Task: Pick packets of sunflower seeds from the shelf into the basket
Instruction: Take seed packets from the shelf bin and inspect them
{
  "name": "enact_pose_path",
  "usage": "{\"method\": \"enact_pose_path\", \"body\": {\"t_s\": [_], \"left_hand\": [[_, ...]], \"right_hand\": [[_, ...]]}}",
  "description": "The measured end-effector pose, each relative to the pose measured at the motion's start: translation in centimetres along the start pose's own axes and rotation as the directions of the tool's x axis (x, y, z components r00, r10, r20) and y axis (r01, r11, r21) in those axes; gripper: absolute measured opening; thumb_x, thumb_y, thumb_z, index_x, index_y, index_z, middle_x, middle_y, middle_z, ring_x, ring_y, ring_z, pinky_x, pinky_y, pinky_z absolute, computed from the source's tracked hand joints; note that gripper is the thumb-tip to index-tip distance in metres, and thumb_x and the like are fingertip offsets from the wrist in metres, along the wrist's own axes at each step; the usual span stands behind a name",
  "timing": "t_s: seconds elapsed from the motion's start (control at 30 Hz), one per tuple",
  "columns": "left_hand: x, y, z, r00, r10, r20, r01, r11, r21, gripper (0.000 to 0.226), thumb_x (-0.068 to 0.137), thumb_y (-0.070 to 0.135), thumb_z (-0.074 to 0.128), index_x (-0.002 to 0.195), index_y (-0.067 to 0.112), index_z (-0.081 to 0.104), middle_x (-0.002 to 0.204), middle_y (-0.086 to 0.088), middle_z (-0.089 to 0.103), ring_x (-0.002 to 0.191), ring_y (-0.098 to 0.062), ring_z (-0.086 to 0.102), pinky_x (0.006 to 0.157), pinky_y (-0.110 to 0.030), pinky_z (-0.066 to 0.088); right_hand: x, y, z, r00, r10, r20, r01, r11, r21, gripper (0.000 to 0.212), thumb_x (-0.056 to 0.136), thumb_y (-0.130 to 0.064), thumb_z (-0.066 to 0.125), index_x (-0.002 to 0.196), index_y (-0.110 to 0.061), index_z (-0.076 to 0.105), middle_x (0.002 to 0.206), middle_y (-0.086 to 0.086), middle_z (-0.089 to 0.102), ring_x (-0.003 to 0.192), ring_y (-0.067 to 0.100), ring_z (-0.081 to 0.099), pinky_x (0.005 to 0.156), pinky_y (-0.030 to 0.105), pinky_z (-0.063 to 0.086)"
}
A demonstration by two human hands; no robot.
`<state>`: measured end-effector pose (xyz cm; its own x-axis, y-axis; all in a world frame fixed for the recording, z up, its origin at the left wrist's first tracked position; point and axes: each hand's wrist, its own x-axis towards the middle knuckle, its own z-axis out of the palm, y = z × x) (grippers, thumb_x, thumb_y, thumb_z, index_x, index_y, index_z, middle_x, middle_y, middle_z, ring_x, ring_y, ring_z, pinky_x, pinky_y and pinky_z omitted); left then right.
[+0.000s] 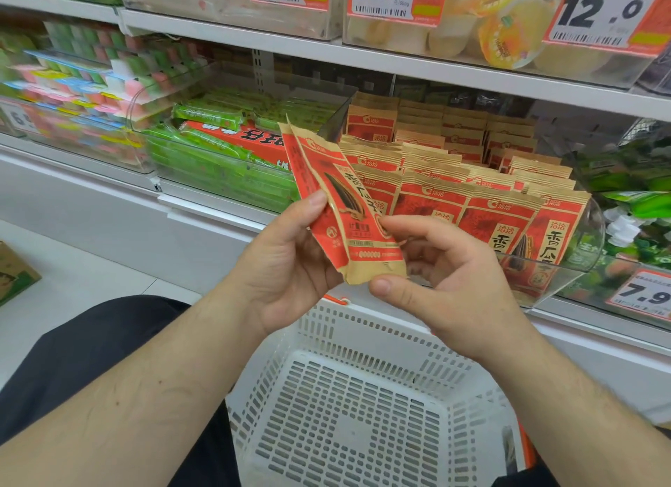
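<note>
Head view: above the white basket (363,396), the left hand (290,265) grips two sunflower seed packets (337,210) together by their lower edge, thumb on the front. Just right of the packets, the right hand (450,279) pinches their bottom corner. Judging from this, both should lower over the basket before letting go. Further packets stand in the clear shelf bin (566,265), above and right of the basket.

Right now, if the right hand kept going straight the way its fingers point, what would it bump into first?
Probably the held sunflower seed packets: the right hand points left at their lower edge, its thumb already touching, and the left hand sits just behind. Depth is hard to judge.
</note>
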<state>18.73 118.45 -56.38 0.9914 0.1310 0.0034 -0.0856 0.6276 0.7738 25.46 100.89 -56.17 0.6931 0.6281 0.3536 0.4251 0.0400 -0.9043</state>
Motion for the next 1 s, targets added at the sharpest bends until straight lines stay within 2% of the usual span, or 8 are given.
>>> {"method": "enact_pose_path", "body": {"t_s": [0.13, 0.27, 0.37, 0.53, 0.67, 0.77, 0.9, 1.0], "left_hand": [[0.0, 0.4, -0.1, 0.999, -0.008, 0.044, 0.011, 0.997, -0.08, 0.08, 0.055, 0.041, 0.091, 0.125, 0.011, 0.066, 0.127, -0.019, 0.064, 0.114, -0.033, 0.062, 0.095, -0.048, 0.052], [-0.1, 0.6, -0.1, 0.996, -0.014, 0.082, 0.025, 0.991, -0.133, 0.082, 0.058, 0.038, 0.091, 0.129, 0.009, 0.063, 0.13, -0.019, 0.062, 0.11, -0.031, 0.066, 0.086, -0.043, 0.058], [-0.2, 0.7, -0.1, 0.995, -0.02, 0.096, 0.033, 0.989, -0.144, 0.082, 0.058, 0.037, 0.091, 0.129, 0.009, 0.062, 0.131, -0.02, 0.061, 0.111, -0.031, 0.065, 0.085, -0.044, 0.057], [-0.2, 0.4, -0.4, 0.983, -0.031, 0.184, 0.038, 0.999, -0.034, 0.079, 0.063, 0.036, 0.088, 0.129, 0.004, 0.06, 0.127, -0.025, 0.061, 0.115, -0.038, 0.061, 0.1, -0.053, 0.048], [-0.4, 0.4, -0.2, 0.96, -0.073, 0.268, 0.069, 0.997, 0.027, 0.077, 0.067, 0.035, 0.087, 0.13, 0.003, 0.059, 0.126, -0.023, 0.063, 0.111, -0.035, 0.063, 0.097, -0.049, 0.052], [-0.3, 0.5, -0.2, 0.987, -0.057, 0.152, 0.042, 0.994, 0.099, 0.068, 0.067, 0.037, 0.086, 0.123, 0.003, 0.064, 0.117, -0.023, 0.067, 0.103, -0.035, 0.066, 0.091, -0.049, 0.055], [-0.2, 0.5, 0.1, 0.998, 0.029, -0.047, -0.015, 0.961, 0.278, 0.045, 0.081, 0.03, 0.064, 0.116, 0.003, 0.066, 0.11, -0.026, 0.064, 0.095, -0.034, 0.061, 0.081, -0.043, 0.056], [0.0, 1.0, 0.2, 0.991, 0.127, -0.034, -0.103, 0.915, 0.391, 0.039, 0.077, 0.018, 0.065, 0.115, 0.007, 0.066, 0.103, -0.016, 0.071, 0.09, -0.027, 0.067, 0.074, -0.038, 0.058]], "right_hand": [[0.2, 0.1, -0.2, 0.999, -0.024, 0.029, 0.021, 0.995, 0.1, 0.059, 0.065, -0.057, 0.083, 0.115, -0.03, 0.07, 0.11, 0.007, 0.063, 0.092, 0.026, 0.065, 0.083, 0.031, 0.054], [0.2, 0.4, -0.4, 0.996, -0.054, 0.072, 0.043, 0.989, 0.143, 0.053, 0.068, -0.047, 0.085, 0.116, -0.03, 0.071, 0.113, 0.015, 0.058, 0.095, 0.04, 0.06, 0.086, 0.035, 0.054], [0.2, 0.4, -0.5, 0.995, -0.062, 0.079, 0.05, 0.988, 0.145, 0.05, 0.068, -0.025, 0.081, 0.117, -0.029, 0.07, 0.113, 0.016, 0.058, 0.096, 0.041, 0.06, 0.086, 0.036, 0.054], [0.2, 0.4, -0.9, 0.996, 0.072, 0.049, -0.08, 0.979, 0.187, 0.064, 0.064, -0.032, 0.077, 0.125, -0.026, 0.059, 0.104, 0.004, 0.061, 0.08, 0.016, 0.062, 0.074, 0.029, 0.054], [0.9, 0.1, -0.7, 0.967, 0.24, 0.091, -0.254, 0.943, 0.214, 0.076, 0.068, -0.03, 0.086, 0.135, -0.014, 0.052, 0.097, -0.004, 0.067, 0.07, 0.003, 0.062, 0.061, 0.016, 0.05], [0.9, -0.8, -0.2, 0.967, 0.223, 0.124, -0.251, 0.913, 0.32, 0.042, 0.074, -0.013, 0.074, 0.113, -0.004, 0.06, 0.076, -0.012, 0.072, 0.061, -0.002, 0.063, 0.053, 0.01, 0.047], [1.0, -0.7, 0.0, 0.97, 0.242, 0.0, -0.231, 0.926, 0.297, 0.038, 0.074, -0.003, 0.082, 0.106, -0.007, 0.061, 0.082, -0.002, 0.072, 0.061, 0.002, 0.065, 0.052, 0.012, 0.047], [1.4, -1.0, -0.2, 0.965, 0.243, -0.096, -0.216, 0.949, 0.23, 0.036, 0.078, 0.002, 0.078, 0.108, -0.011, 0.063, 0.088, 0.004, 0.074, 0.063, 0.004, 0.066, 0.053, 0.014, 0.048]]}}
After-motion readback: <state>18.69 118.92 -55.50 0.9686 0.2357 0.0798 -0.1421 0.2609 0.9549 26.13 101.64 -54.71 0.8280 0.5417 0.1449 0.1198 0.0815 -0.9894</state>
